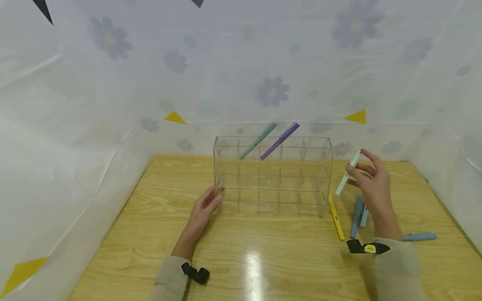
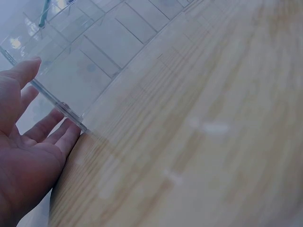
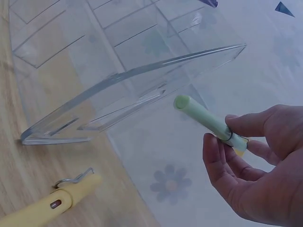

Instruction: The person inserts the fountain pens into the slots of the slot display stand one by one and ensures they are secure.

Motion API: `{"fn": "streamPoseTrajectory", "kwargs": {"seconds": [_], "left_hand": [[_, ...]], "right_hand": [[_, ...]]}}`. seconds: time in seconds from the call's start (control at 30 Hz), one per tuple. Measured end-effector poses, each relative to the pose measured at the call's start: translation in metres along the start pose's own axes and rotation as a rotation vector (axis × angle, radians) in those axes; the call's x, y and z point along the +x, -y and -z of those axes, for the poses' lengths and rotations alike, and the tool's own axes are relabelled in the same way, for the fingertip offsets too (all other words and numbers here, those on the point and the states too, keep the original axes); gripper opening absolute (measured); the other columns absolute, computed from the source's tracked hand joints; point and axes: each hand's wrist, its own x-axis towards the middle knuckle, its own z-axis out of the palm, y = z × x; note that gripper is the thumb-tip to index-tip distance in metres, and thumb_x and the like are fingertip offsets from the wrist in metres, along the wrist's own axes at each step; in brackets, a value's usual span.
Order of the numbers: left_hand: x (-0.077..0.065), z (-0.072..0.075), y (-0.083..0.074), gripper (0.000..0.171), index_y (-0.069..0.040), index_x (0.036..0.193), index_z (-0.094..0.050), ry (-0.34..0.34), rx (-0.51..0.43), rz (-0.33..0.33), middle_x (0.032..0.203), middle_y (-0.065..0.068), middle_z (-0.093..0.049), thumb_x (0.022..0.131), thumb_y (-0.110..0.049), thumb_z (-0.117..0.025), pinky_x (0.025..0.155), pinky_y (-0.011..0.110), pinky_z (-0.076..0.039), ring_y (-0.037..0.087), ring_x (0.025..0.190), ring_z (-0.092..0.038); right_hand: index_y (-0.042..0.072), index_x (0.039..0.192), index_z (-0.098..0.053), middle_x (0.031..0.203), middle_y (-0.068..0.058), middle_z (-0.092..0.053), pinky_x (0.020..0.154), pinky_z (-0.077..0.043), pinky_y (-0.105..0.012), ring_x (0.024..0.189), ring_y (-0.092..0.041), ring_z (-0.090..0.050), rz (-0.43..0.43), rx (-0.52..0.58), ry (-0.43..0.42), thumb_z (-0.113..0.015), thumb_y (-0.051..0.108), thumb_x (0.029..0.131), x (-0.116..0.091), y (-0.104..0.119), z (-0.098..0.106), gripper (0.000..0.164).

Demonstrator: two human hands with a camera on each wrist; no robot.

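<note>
A clear plastic pen rack with rows of compartments stands on the wooden table. My left hand grips its lower left side, thumb at the front and other fingers behind the edge in the left wrist view. Right of the rack, my right hand pinches a light green pen above the table, its lower end slanting toward the rack. Leaning in the top row are a teal green pen and a purple pen.
A yellow pen lies beside the rack's right end. Beyond it are a blue pen and a light blue pen, with another blue pen farther right. A flowered sheet rises behind the table.
</note>
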Motion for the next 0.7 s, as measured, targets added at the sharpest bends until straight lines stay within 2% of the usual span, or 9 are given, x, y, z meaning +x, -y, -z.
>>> {"fn": "streamPoseTrajectory", "kwargs": {"seconds": [0.13, 0.27, 0.53, 0.7], "left_hand": [[0.001, -0.001, 0.001, 0.052, -0.006, 0.155, -0.045, 0.017, -0.002, 0.004, 0.148, 0.015, -0.055, 0.106, -0.021, -0.06, 0.103, 0.025, -0.045, 0.03, 0.141, -0.046], [0.002, -0.001, 0.002, 0.053, -0.007, 0.155, -0.044, 0.028, -0.006, 0.006, 0.149, 0.015, -0.054, 0.107, -0.022, -0.059, 0.104, 0.027, -0.045, 0.029, 0.142, -0.045], [0.003, 0.002, 0.004, 0.053, -0.007, 0.155, -0.044, 0.016, 0.001, -0.002, 0.148, 0.015, -0.054, 0.107, -0.022, -0.059, 0.103, 0.026, -0.046, 0.029, 0.141, -0.046], [0.002, 0.003, 0.005, 0.052, -0.009, 0.155, -0.046, 0.015, -0.001, 0.002, 0.149, 0.015, -0.054, 0.107, -0.021, -0.059, 0.104, 0.027, -0.046, 0.029, 0.142, -0.046]], "right_hand": [[0.014, 0.151, -0.047, 0.101, -0.005, -0.067, 0.066, -0.06, -0.028, 0.085, -0.013, -0.073, 0.029, 0.132, -0.033, -0.07, -0.004, 0.094, -0.003, 0.014, 0.0, 0.064], [0.01, 0.146, -0.047, 0.097, -0.009, -0.067, 0.066, -0.06, -0.033, 0.087, -0.017, -0.075, 0.093, 0.227, -0.049, -0.069, -0.01, 0.092, -0.003, 0.029, -0.007, 0.062], [0.004, 0.142, -0.05, 0.093, -0.017, -0.066, 0.068, -0.06, -0.038, 0.08, -0.026, -0.075, 0.253, 0.279, -0.062, -0.072, -0.015, 0.087, 0.007, 0.061, -0.038, 0.062], [0.006, 0.141, -0.05, 0.094, -0.019, -0.066, 0.072, -0.059, -0.039, 0.082, -0.028, -0.073, 0.275, 0.285, -0.078, -0.075, -0.011, 0.086, 0.017, 0.072, -0.052, 0.063]]}}
